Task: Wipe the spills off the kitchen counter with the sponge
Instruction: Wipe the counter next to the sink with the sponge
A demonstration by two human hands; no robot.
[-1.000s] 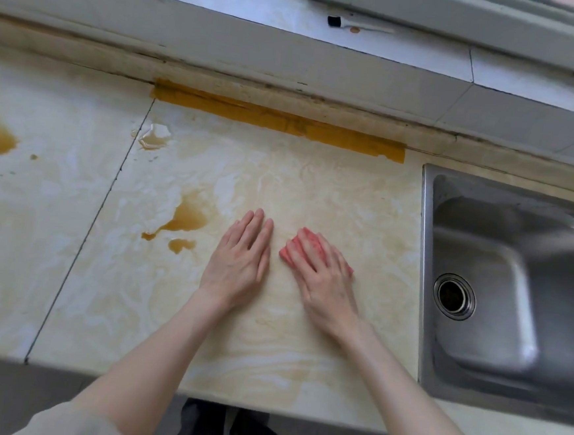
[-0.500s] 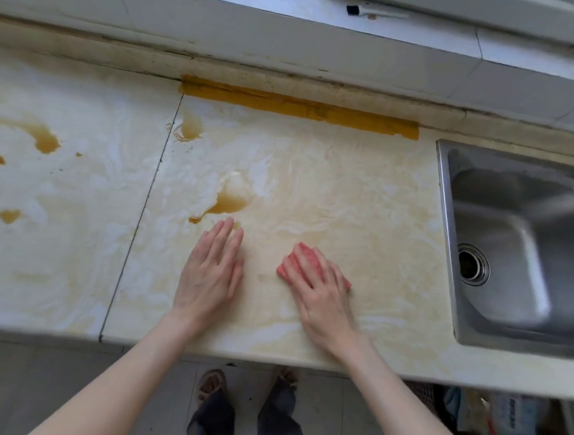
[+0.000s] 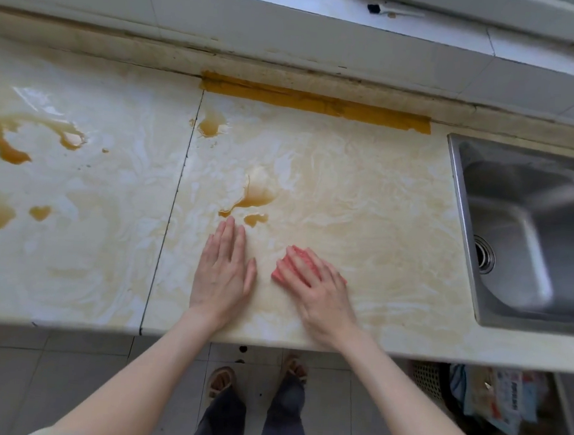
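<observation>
Pressing down on the pink sponge [image 3: 301, 258] with the right hand [image 3: 321, 288], fingers straight and spread over it rather than curled round. Lying near the front edge of the marble counter [image 3: 366, 196], right of the seam [image 3: 173, 208] and well left of the steel sink [image 3: 457, 213]. Resting just beside it, palm down on the stone: the left hand [image 3: 222, 274], fingers straight and together, holding nothing. Sitting just beyond those fingertips: a brown puddle [image 3: 256, 194] with a smaller drop beside it. Farther back by the seam, another small puddle [image 3: 210, 125], near a yellow tape strip [image 3: 315, 103] along the back edge. Spread across the left slab, larger brown spills [image 3: 6, 147].
</observation>
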